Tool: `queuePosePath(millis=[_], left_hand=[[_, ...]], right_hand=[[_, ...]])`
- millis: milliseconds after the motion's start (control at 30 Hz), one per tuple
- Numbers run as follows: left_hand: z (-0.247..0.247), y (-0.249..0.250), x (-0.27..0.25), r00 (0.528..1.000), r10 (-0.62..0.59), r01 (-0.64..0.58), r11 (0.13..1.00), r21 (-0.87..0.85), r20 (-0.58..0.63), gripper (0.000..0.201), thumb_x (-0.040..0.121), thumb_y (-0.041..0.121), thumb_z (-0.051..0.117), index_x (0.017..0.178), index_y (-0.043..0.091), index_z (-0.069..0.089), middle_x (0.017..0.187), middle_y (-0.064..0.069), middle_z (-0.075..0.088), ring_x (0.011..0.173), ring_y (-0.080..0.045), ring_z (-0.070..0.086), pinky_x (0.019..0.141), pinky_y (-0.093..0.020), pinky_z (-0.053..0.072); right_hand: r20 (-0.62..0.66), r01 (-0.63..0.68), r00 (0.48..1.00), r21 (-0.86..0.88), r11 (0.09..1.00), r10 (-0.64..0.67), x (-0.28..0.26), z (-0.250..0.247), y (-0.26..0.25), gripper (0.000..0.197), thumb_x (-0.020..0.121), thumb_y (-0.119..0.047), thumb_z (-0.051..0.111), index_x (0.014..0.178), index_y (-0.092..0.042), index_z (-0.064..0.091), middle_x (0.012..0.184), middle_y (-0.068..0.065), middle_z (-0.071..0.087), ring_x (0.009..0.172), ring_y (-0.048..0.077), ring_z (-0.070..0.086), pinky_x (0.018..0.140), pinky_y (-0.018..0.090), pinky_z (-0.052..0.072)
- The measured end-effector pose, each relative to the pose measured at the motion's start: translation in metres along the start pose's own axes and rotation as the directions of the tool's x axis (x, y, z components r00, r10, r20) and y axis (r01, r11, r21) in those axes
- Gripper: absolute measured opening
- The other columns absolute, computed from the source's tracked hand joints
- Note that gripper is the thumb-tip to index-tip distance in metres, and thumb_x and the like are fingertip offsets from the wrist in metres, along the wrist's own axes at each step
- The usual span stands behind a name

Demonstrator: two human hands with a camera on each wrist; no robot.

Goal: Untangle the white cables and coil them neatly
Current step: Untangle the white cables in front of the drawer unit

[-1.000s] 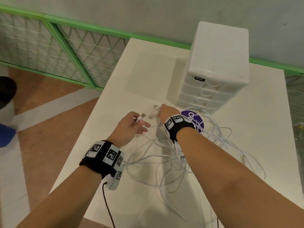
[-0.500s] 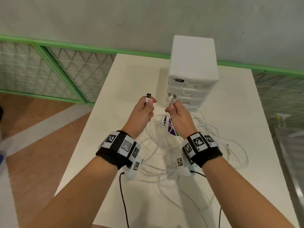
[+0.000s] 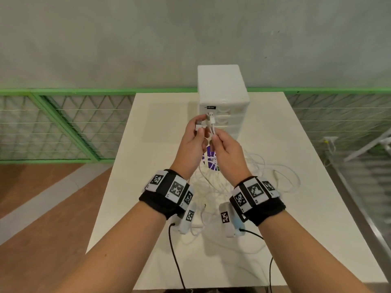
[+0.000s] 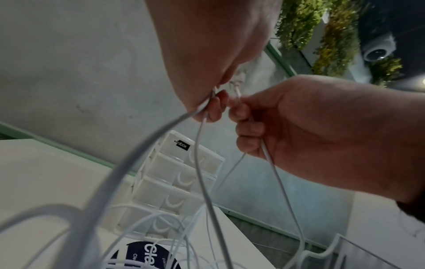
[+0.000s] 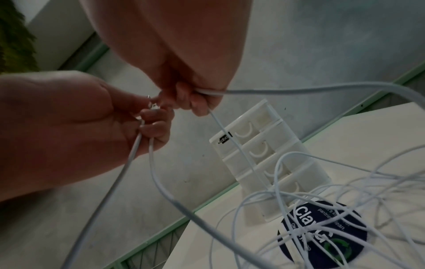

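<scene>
A loose tangle of white cables [image 3: 264, 172] lies on the white table [image 3: 306, 229], and strands rise from it to both hands. My left hand [image 3: 197, 129] pinches a cable end with a USB plug [image 3: 198, 124] above the table. Close beside it, my right hand [image 3: 212, 138] pinches two more cable ends, whose plugs [image 3: 211, 118] stick up past the fingers. In the left wrist view the left hand [image 4: 214, 102] grips cables [image 4: 138, 154] that hang down, with the right hand [image 4: 310, 127] beside it. The right wrist view shows the right hand [image 5: 190, 98] curled round a cable [image 5: 299, 89].
A white drawer unit [image 3: 222, 87] stands at the table's far middle, just behind the hands. A dark round sticker [image 3: 210, 158] lies under the cables. A green wire-mesh fence [image 3: 63, 123] runs along the left and back. Black wrist-camera leads [image 3: 175, 256] hang off the near edge.
Both hands have lifted cable ends off the table and come close together in front of the drawer unit. The head view has tilted up and centred on the table.
</scene>
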State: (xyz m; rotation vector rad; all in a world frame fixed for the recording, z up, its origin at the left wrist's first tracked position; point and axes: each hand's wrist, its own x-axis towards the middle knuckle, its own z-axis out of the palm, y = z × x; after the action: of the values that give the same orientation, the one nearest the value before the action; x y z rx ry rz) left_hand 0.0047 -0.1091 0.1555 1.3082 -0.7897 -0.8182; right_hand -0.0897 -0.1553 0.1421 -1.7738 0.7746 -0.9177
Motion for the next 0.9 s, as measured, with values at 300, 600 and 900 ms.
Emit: queuePosePath(millis=[300,600,900], left_hand=[[0.002,0.001,-0.02,1.0,-0.003,0.003,1.0,-0.03,-0.003,0.024,0.104,0.022,0.033,0.121,0.012,0.047,0.078,-0.001,0.048,0.046,0.002,0.044,0.047,-0.015,0.039],[0.003,0.008,-0.023,1.0,-0.014,0.013,0.994,-0.108,-0.013,0.024,0.104,0.011,0.03,0.123,0.018,0.042,0.101,-0.005,0.06,0.054,-0.009,0.052,0.043,-0.023,0.045],[0.023,0.005,-0.024,0.999,-0.041,0.041,0.996,-0.085,-0.004,0.022,0.102,0.027,0.04,0.107,0.021,0.061,0.09,-0.003,0.063,0.053,-0.004,0.056,0.053,-0.03,0.043]], right_hand=[[-0.014,-0.117,0.993,-0.033,0.993,0.116,-0.023,0.0,0.001,0.007,0.091,-0.014,0.057,0.088,-0.009,0.06,0.07,0.002,0.066,0.066,0.012,0.062,0.068,0.028,0.05],[0.13,-0.18,0.975,-0.027,0.983,0.182,-0.019,0.003,0.005,0.02,0.097,-0.022,0.046,0.094,-0.022,0.066,0.071,-0.004,0.061,0.057,0.011,0.05,0.059,0.02,0.04],[0.225,-0.27,0.946,0.142,0.952,0.235,-0.031,-0.008,0.007,0.024,0.1,-0.012,0.036,0.092,-0.023,0.056,0.071,-0.011,0.058,0.057,0.013,0.05,0.051,0.013,0.037]])
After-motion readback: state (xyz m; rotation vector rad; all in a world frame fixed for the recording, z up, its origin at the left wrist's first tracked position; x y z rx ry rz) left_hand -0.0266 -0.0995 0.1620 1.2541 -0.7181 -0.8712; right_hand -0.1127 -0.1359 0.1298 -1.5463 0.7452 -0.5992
